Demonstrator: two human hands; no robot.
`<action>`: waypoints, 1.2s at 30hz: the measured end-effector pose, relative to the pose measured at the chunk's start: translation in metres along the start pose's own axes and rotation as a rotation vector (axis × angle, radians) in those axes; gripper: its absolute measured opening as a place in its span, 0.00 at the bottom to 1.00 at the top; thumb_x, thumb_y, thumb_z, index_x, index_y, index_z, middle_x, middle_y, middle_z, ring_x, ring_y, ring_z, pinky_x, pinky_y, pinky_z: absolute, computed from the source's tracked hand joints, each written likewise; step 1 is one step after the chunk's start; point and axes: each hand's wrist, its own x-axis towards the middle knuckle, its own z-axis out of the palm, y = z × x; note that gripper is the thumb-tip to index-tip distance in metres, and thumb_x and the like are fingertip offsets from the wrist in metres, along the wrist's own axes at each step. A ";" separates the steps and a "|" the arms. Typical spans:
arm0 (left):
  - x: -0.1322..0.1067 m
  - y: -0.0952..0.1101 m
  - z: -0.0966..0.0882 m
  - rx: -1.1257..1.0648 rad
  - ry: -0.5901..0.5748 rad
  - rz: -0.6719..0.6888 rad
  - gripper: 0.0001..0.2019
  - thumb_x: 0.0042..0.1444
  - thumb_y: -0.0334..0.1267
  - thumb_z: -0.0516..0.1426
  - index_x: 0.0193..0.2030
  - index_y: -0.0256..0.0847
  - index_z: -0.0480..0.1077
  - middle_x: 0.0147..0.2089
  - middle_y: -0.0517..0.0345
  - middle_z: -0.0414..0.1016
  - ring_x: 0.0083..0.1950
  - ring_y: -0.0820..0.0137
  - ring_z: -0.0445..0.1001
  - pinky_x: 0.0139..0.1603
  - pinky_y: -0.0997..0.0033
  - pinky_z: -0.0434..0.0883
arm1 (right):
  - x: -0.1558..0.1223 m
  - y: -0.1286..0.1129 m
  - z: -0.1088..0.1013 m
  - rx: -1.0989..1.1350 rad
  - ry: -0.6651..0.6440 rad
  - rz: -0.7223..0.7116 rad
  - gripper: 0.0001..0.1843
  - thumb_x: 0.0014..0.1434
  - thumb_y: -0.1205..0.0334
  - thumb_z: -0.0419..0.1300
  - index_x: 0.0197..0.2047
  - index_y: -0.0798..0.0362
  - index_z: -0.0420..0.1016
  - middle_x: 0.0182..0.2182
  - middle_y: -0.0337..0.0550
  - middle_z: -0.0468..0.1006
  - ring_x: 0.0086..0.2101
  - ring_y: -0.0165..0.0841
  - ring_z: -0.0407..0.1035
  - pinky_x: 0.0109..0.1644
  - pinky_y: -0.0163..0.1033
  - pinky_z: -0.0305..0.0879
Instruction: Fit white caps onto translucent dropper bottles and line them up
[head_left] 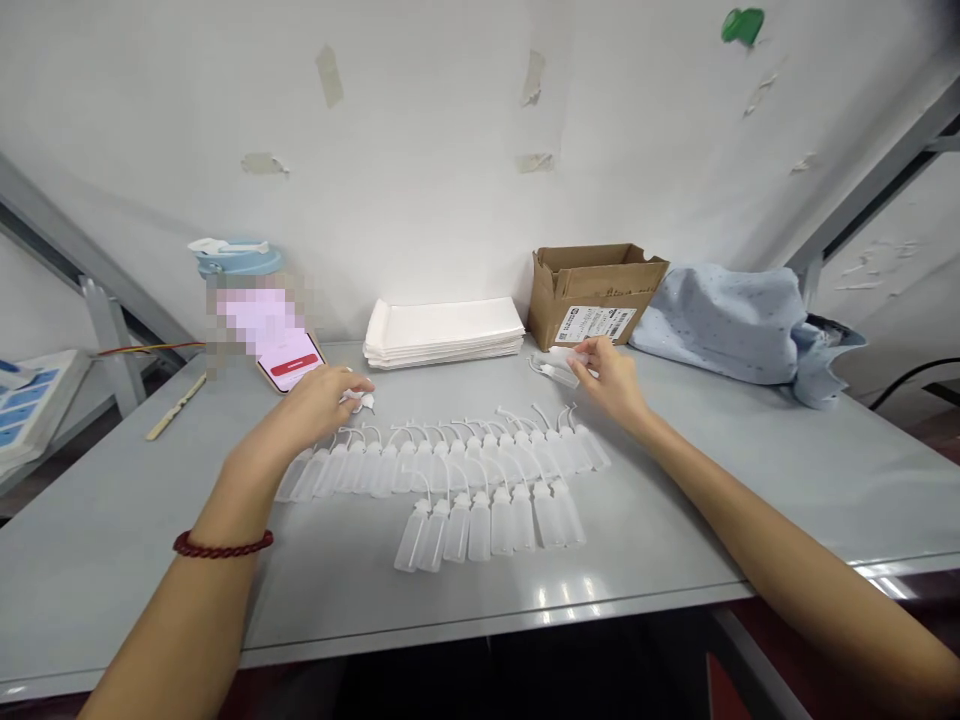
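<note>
My right hand is at the front of the cardboard box, its thumb and fingers closed on a small translucent squeeze bottle. Another such bottle lies right beside or under it; I cannot tell which. My left hand is above the left end of the bottle rows, fingers curled on a small white cap-like piece, the rest hidden by the hand. Several squeeze bottles with thin bent white tubes lie in a long back row, and a shorter front row lies nearer to me.
A stack of white trays or sheets and an open cardboard box stand along the wall. To the right is a pale blue cloth bundle. At left are a phone, a blue-lidded container and a thin stick.
</note>
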 end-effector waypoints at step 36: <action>-0.013 0.082 -0.014 -0.306 0.226 -0.045 0.10 0.58 0.43 0.53 0.40 0.42 0.69 0.40 0.58 0.75 0.40 0.67 0.70 0.34 0.74 0.66 | -0.013 -0.041 -0.079 -0.141 -0.856 -0.005 0.32 0.40 0.51 0.70 0.50 0.49 0.71 0.42 0.46 0.76 0.41 0.41 0.71 0.38 0.41 0.68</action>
